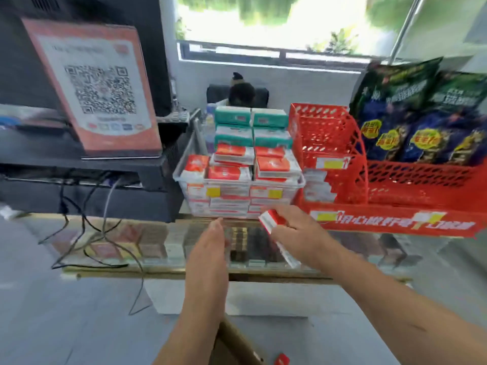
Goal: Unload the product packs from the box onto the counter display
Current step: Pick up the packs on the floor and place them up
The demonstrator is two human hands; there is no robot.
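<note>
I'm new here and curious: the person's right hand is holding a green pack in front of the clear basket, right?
Not green. The pack in the right hand is red and white, as the head view shows; it is in front of the clear basket.

We see a glossy, reflective glass worktop [163, 241], a red perforated plastic rack [421, 180], shiny snack bags [395, 114] (and a matt brown cardboard box [232, 343]).

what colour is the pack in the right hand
The pack is red and white, clearest in the head view.

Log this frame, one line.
right hand: grips red pack | left hand: open, empty | red pack: not yet placed | likely target: clear bin
</note>
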